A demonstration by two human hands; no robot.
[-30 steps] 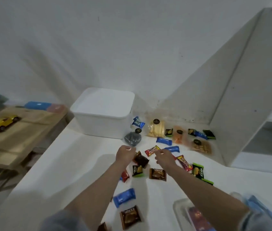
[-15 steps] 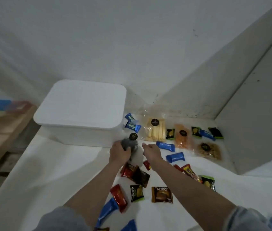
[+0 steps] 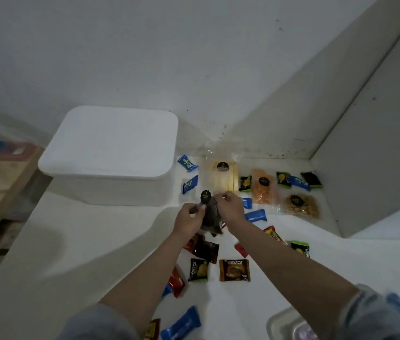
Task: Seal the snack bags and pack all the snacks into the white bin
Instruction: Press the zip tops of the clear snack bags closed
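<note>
Above the white tabletop [image 3: 76, 241], near its middle: left hand [image 3: 189, 220] and right hand [image 3: 229, 207], both raised and reaching forward from grey sleeves, forearms converging. Between them, a dark snack bag [image 3: 210, 213] with a round black label at its top, held upright off the surface. Left fingers [image 3: 200, 209] curled, pinching the bag's upper left edge; right fingers [image 3: 221, 196] curled, pinching the upper right edge. Whether the bag's mouth is closed, impossible to tell.

Just behind and left of the hands, the white bin [image 3: 110, 153], close to the back wall, showing a plain white top. Beside its right side, two small blue wrappers [image 3: 189, 174]. Further right along the wall, a clear bag of pale yellow sticks [image 3: 223, 177], an orange snack bag [image 3: 264, 190] and a brown snack bag [image 3: 300, 206], with small green and black packets among them. Under and in front of the arms, scattered small wrappers: brown packet [image 3: 234, 269], green packet [image 3: 198, 269], red and blue ones toward the near edge.

Left of the arms, a wide bare stretch of tabletop running to its left edge. At the right, a tall white panel [image 3: 365, 155] closing off that side.
</note>
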